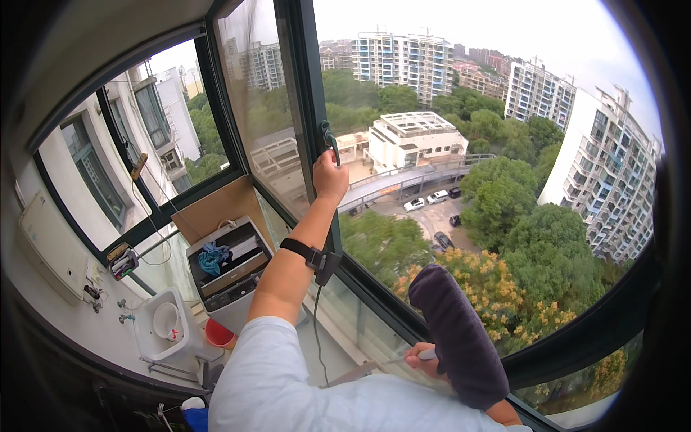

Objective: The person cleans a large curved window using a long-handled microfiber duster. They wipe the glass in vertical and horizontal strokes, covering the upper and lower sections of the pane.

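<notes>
My left hand [331, 177] reaches forward, its fingers closed round the dark window handle [329, 137] on the upright dark window frame [311, 86]. A black strap with a small box and a cable sits on that forearm. Low on the right, my right hand [426, 358] grips the pale handle of a window washer [461, 335]. Its long head wears a dark grey-purple plush cover and stands steeply tilted beside the window opening, hiding part of my right forearm.
A dark sill [381, 306] runs along the window, high above trees [497, 194] and parked cars. To the left stand a twin-tub washing machine [248, 288] with blue cloth inside, a white sink [152, 342] holding a white bucket, and a red bucket [218, 333].
</notes>
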